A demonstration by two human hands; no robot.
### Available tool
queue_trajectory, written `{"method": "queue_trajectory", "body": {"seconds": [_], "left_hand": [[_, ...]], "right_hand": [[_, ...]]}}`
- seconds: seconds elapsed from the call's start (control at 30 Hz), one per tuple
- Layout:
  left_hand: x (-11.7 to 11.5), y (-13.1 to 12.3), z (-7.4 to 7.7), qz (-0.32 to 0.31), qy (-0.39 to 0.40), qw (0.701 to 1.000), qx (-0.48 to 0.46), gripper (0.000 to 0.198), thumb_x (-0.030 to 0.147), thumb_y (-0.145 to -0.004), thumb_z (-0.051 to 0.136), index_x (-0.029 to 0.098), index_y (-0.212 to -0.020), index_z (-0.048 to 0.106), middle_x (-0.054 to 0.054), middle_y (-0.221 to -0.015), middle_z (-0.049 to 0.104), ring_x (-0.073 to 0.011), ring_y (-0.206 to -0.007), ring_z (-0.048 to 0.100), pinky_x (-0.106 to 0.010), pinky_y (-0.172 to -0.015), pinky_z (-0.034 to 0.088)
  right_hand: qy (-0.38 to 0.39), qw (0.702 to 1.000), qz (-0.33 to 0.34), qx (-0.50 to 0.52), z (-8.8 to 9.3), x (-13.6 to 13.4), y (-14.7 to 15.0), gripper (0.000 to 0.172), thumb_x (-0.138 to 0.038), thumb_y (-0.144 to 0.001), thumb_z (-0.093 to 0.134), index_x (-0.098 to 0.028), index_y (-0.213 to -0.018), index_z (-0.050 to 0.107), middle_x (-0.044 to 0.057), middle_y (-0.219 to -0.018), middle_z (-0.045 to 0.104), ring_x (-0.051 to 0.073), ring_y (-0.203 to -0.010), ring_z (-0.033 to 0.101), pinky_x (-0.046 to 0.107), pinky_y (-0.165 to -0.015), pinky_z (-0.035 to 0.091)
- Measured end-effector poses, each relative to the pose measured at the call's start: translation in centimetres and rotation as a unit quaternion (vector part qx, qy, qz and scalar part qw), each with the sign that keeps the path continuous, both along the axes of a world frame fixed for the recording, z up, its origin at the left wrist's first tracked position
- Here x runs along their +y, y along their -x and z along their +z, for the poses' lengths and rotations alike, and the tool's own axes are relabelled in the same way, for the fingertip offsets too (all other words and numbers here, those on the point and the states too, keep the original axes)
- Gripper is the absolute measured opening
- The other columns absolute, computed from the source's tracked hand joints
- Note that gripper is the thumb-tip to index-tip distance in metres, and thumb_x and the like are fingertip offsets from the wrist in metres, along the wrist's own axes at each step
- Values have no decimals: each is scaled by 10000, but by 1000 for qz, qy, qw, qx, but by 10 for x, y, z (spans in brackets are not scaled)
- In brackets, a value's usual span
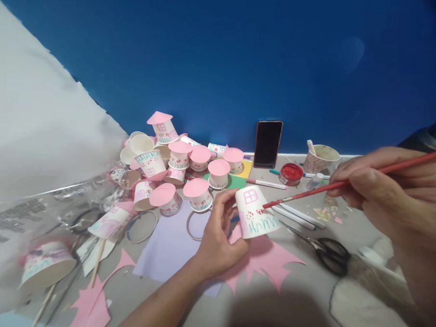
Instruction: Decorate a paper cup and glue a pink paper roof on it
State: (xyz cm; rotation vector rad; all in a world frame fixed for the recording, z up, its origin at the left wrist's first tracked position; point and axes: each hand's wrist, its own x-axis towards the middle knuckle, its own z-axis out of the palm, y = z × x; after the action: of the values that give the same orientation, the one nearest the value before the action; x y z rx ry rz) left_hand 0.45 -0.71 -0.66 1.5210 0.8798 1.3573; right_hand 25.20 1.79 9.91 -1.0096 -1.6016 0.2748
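Note:
My left hand [217,240] grips an upside-down white paper cup [256,212] drawn as a little house, with a pink window and green grass marks. My right hand [388,190] pinches a red paintbrush [349,181] whose tip touches the cup's right side near the top. Both hands hover above pink paper scraps [269,262] on the grey table.
A pile of finished cup houses with pink round roofs [178,165] sits at the back left. A phone [267,144] leans on the blue wall. An open red paint pot [290,174], a paper cup [321,160], markers [267,184] and black scissors [330,255] lie at the right. Lilac paper [167,247] lies at the centre.

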Motion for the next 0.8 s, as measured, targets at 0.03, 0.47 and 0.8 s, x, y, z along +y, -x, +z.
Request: {"method": "queue_trajectory", "body": {"seconds": [0.03,0.47,0.8], "left_hand": [[0,0,0,-1,3,1000,0,782,6,-735,708,306,-1413,460,-104,-1451,534,-296,-1392,549,-484,-1164,472],[0,1,-1,-14,9,1000,-2,818,-9,-716,703,323,-1424,464,-87,-1457,535,-286,-1392,546,-463,-1183,440],[5,-1,5,-72,130,980,-129,776,151,-725,876,339,-1392,526,-69,-1474,602,-271,-1348,597,-379,-1056,526]], "right_hand": [[-1,1000,2,-1,0,0,0,218,-240,-906,727,-275,-691,745,-28,-593,690,150,-534,645,281,-492,528],[21,1000,-14,-12,-3,0,1,207,-336,-922,741,-321,-717,766,-18,-614,701,161,-486,592,316,-433,478],[63,996,56,36,-20,12,3,145,-351,-980,675,-308,-1050,795,23,-909,792,191,-705,696,320,-579,543]]}}
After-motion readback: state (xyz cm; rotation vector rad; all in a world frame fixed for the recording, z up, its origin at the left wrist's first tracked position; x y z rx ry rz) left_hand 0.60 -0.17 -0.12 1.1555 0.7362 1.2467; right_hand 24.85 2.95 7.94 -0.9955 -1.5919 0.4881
